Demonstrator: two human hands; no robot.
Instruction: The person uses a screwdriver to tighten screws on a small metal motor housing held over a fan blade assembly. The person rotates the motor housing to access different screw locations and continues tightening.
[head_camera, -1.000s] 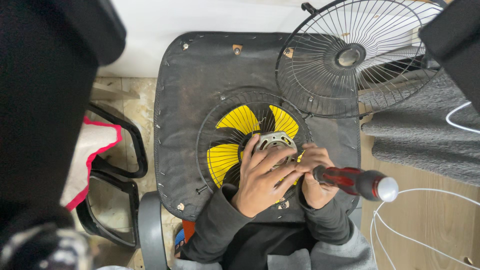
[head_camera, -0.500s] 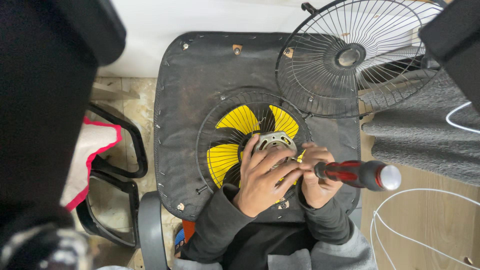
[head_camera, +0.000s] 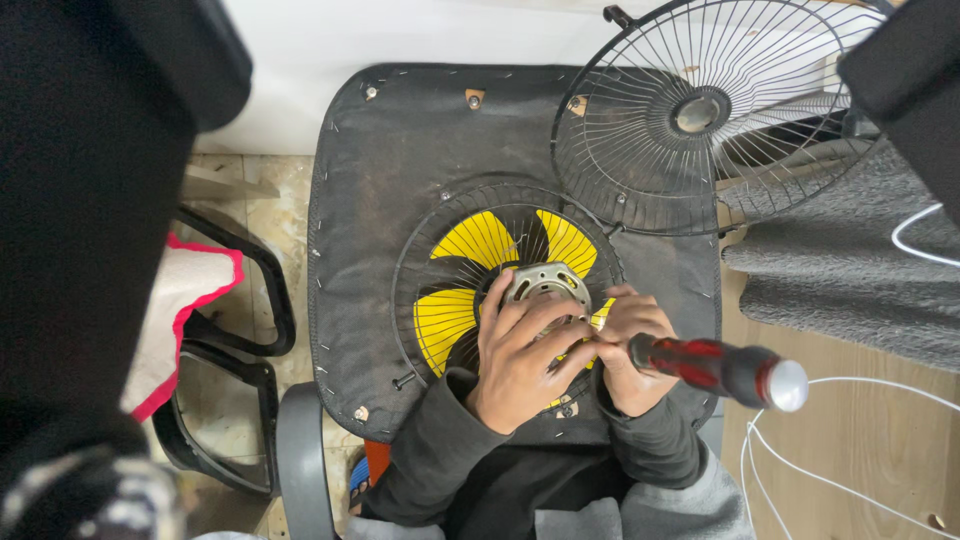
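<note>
Left hand (head_camera: 522, 358): laid over the metal fan motor (head_camera: 545, 283), fingers curled around it.
Right hand (head_camera: 632, 352): closed around a red-handled screwdriver (head_camera: 718, 368).
Motor: seated at the centre of the yellow fan blades (head_camera: 470, 270), inside a wire guard (head_camera: 420, 270) on a black pad (head_camera: 400, 150).
Beside: a loose fan grille (head_camera: 700, 110).

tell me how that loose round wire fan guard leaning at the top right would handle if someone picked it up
The wire fan guard is thin spokes around a small hub, so it is probably light for its size. Held by one edge it would likely flex somewhat. It leans partly off the black cushion, so a push might slide or tip it.
</note>
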